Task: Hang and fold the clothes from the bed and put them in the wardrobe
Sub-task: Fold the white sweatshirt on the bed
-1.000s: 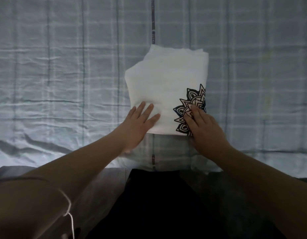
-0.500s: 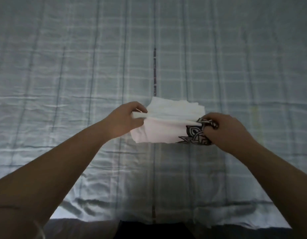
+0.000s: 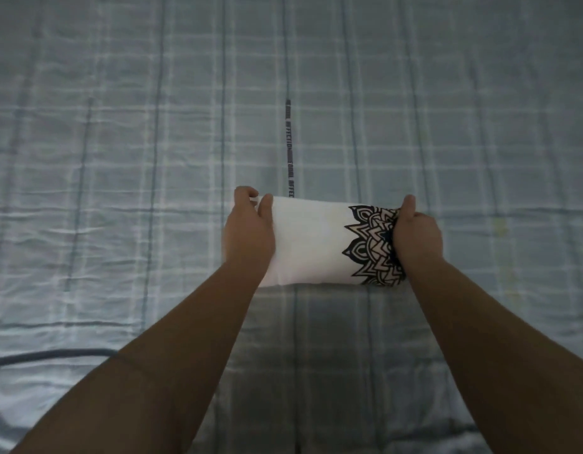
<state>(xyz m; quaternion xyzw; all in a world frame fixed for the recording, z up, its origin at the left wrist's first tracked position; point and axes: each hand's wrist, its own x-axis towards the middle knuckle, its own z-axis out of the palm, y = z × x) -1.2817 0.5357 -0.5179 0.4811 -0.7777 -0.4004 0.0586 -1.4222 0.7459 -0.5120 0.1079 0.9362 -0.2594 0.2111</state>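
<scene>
Folded white shirt (image 3: 309, 244) held at both ends, centre of the frame.
I see the left hand (image 3: 247, 234) gripping its plain end, fingers (image 3: 246, 193) curled over the top edge, thumb in front; the right hand (image 3: 418, 237) clutches the black-patterned end, fingers curled round it. The shirt sits over the checked bed (image 3: 120, 158), shadow just below.

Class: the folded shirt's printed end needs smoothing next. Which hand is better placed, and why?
Probably the right. The right hand grips the shirt at its black-printed end, while the left hand holds the plain white end opposite.
</scene>
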